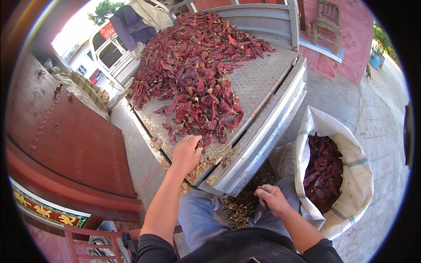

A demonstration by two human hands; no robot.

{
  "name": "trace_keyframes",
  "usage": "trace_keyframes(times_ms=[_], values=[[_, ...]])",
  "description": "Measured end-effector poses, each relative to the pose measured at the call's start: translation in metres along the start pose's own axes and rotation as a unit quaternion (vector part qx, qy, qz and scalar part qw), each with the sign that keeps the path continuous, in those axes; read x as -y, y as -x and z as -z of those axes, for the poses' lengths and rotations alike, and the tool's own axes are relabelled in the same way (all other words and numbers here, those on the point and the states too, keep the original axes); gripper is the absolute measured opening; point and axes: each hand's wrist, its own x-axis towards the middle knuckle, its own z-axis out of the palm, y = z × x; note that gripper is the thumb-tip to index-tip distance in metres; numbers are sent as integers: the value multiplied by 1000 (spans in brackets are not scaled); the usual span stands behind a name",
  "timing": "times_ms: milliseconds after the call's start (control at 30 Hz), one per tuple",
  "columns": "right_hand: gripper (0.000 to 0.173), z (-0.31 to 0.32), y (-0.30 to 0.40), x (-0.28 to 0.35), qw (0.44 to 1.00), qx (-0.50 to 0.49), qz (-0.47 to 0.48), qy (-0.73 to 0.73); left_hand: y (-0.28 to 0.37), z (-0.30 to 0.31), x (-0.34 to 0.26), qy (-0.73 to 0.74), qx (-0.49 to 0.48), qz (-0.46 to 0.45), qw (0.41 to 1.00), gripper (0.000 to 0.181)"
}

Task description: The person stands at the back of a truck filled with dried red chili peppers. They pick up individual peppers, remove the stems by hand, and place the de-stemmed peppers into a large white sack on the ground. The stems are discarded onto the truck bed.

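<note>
A large heap of dried red chili peppers (194,65) covers much of a metal truck bed (255,74). At the heap's near end, my left hand (187,154) reaches in with bent fingers touching the lowest peppers. Its fingertips are partly hidden, so I cannot tell whether they pinch one. My right hand (272,199) is held in a fist above my right leg. A small red piece of pepper (260,187) pokes out between its thumb and forefinger. To the right of it stands a white woven sack (353,164), rim rolled outward, partly filled with dried peppers (323,174).
Loose seeds and scraps (213,161) lie on the bed's near corner. The lowered tailgate (260,148) juts between the bed and the sack. More stems and debris (240,210) cover the ground by my feet. A red metal door (79,144) is at left, a red chair (93,245) below it.
</note>
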Motion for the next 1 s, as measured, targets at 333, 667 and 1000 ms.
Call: trace_keyframes(times_ms=[333, 667, 1000], values=[[22, -91, -54, 70, 982, 69, 174, 7, 71, 15, -65, 124, -63, -117, 983, 37], [14, -38, -39, 37, 986, 5, 135, -96, 41, -8, -21, 111, -106, 86, 984, 24], [14, -26, -17, 17, 984, 23, 74, -161, 2, 4, 15, -45, -55, 115, 991, 21]])
